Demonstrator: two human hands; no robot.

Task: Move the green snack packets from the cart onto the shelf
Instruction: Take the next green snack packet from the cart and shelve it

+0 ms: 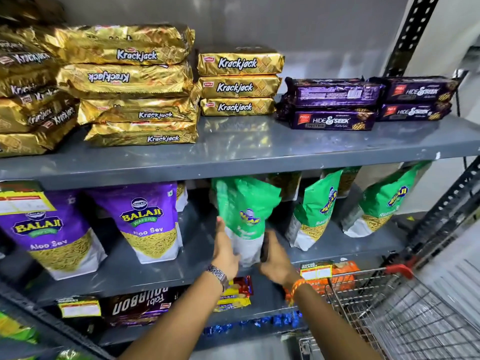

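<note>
A green snack packet [244, 214] stands upright on the middle shelf [197, 242], slightly blurred. My left hand [224, 248] presses its left side and my right hand [275, 258] grips its lower right, so both hold it. Two more green packets [315, 211] [381, 201] lean on the same shelf to the right. The wire cart [405, 315] sits at the lower right with a red handle; I see no packets in its visible part.
Purple Aloo Sev packets [148, 216] stand left on the middle shelf. Gold Krackjack packs [237, 85] and dark Hide & Seek packs [332, 110] fill the upper shelf. Biscuit packs [140, 305] lie on the lower shelf. A slotted black upright [413, 29] rises at the right.
</note>
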